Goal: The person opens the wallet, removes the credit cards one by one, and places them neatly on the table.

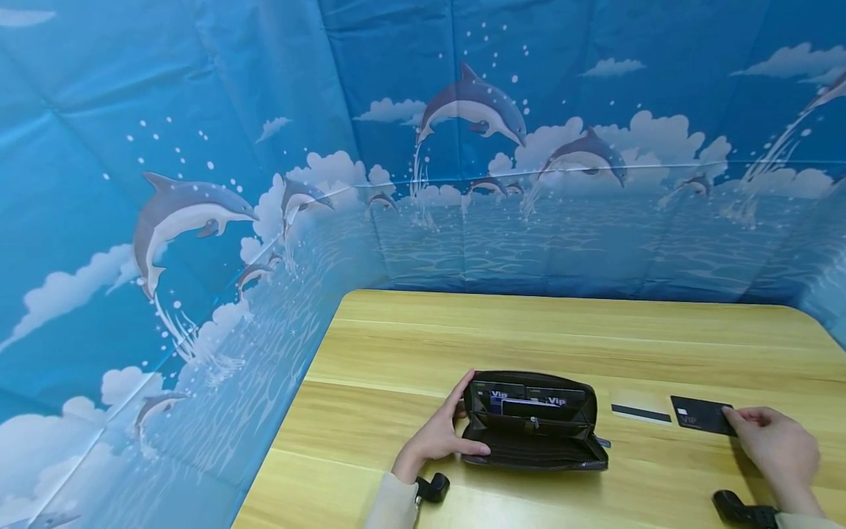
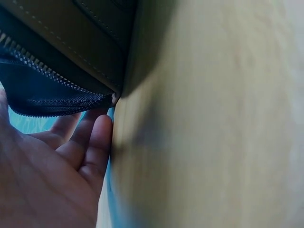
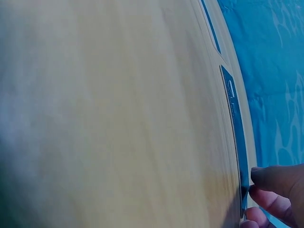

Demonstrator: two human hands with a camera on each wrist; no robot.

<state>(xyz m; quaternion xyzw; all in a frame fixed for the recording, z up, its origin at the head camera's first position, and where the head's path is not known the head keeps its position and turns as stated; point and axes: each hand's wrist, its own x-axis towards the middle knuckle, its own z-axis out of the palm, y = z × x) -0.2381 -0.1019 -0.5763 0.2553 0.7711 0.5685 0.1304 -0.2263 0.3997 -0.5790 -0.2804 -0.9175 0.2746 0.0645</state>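
Observation:
A black zip-around wallet [image 1: 542,457] lies opened on the table, with "Vip" cards [image 1: 499,389] in its upper slots and a zipped pocket across its middle. My left hand [image 1: 439,433] grips its left side, thumb on the lower flap and fingers along the upper one. In the left wrist view the wallet's zipper teeth [image 2: 45,71] show above the fingers. To the right, my right hand [image 1: 780,444] pinches the right edge of a black VIP card [image 1: 697,415], which is at the tabletop. The right wrist view shows this card [image 3: 236,123] nearly edge-on beside the thumb.
Between the wallet and the black card lies a pale card with a dark stripe [image 1: 641,414]. The wooden table [image 1: 529,330] has rounded far corners. Behind and left of it hangs a blue dolphin-print sheet [image 1: 410,242]. A small zipper pull [image 1: 603,442] sticks out at the wallet's right.

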